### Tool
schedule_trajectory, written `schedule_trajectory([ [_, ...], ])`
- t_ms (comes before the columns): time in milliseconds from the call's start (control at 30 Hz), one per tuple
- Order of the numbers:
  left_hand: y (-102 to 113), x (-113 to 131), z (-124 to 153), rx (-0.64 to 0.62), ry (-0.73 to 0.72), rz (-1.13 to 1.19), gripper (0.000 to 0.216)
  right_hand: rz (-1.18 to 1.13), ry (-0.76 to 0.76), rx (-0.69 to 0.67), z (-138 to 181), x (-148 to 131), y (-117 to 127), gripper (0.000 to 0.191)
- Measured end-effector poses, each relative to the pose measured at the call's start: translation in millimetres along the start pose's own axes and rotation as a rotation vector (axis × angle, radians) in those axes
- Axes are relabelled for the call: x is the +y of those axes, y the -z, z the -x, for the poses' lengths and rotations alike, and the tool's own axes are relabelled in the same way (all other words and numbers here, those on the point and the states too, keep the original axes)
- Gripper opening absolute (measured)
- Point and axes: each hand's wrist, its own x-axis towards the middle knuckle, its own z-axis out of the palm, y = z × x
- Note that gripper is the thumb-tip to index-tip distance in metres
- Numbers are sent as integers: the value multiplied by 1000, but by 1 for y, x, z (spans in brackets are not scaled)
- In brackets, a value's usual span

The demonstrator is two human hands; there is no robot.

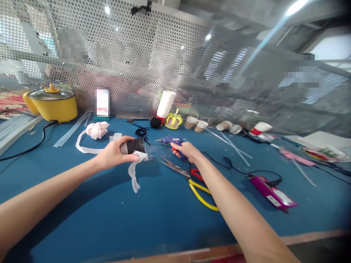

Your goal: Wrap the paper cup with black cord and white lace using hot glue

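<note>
My left hand (116, 151) is wrapped round a small dark cylinder (135, 145), tilted on its side. White lace ribbon (134, 177) hangs from its rim, pinched under my thumb. My right hand (184, 150) grips a blue hot glue gun (170, 140), a finger by its red trigger. The nozzle points left at the cylinder, a short gap away. Below the glue gun lie scissors with yellow handles (203, 197), their blades pointing to the upper left, partly hidden by my right forearm. Red handles (196, 174) of another tool show beside them.
A yellow electric pot (56, 104) stands at the back left, near a bundle of pale ribbon (97, 130). A yellow crown-shaped piece (173, 119) and stacked paper cups (166, 104) stand by the mesh panel. On the right lies a purple power strip (272, 193) with a black cord.
</note>
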Motion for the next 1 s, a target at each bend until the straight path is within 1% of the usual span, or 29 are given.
schedule_trajectory([
  [67, 1, 1, 0, 4, 14, 28, 64, 122, 16, 25, -1, 2, -1, 33],
  [133, 1, 0, -1, 1, 38, 62, 64, 248, 29, 81, 0, -1, -1, 32],
  [233, 2, -1, 0, -5, 86, 128, 64, 393, 66, 188, 12, -19, -1, 22],
  [267, 1, -1, 0, -6, 101, 153, 64, 422, 93, 211, 20, -27, -3, 17],
  [300, 1, -1, 0, -8, 118, 180, 64, 437, 142, 204, 30, -37, -5, 14],
  [333, 0, 0, 0, -12, 137, 209, 65, 440, 199, 178, 41, -47, -8, 14],
  [367, -1, 0, 0, -16, 156, 237, 66, 429, 290, 115, 54, -57, -12, 15],
  [400, -2, 2, 1, -18, 173, 263, 67, 379, 479, -28, 66, -65, -17, 19],
  [433, -2, 3, 1, -19, 182, 282, 67, 312, 628, -164, 78, -72, -23, 22],
  [467, -3, 4, 2, -18, 182, 294, 67, 263, 712, -210, 88, -78, -29, 23],
  [500, -4, 6, 2, -17, 175, 296, 67, 227, 770, -204, 95, -81, -35, 23],
  [533, -4, 7, 3, -19, 164, 291, 66, 190, 797, -193, 101, -83, -41, 21],
  [600, -5, 9, 4, -30, 145, 265, 65, 145, 792, -158, 106, -82, -50, 16],
  [667, -7, 10, 5, -44, 140, 234, 65, 104, 770, -158, 105, -78, -55, 11],
  [833, -10, 14, 8, -66, 136, 215, 63, -3, 743, -190, 104, -71, -58, 7],
  [900, -12, 14, 9, -67, 125, 295, 67, -51, 695, -180, 104, -69, -58, 7],
  [1000, -16, 11, 11, -128, 133, 612, 75, -207, 606, -111, 101, -65, -57, 10],
])
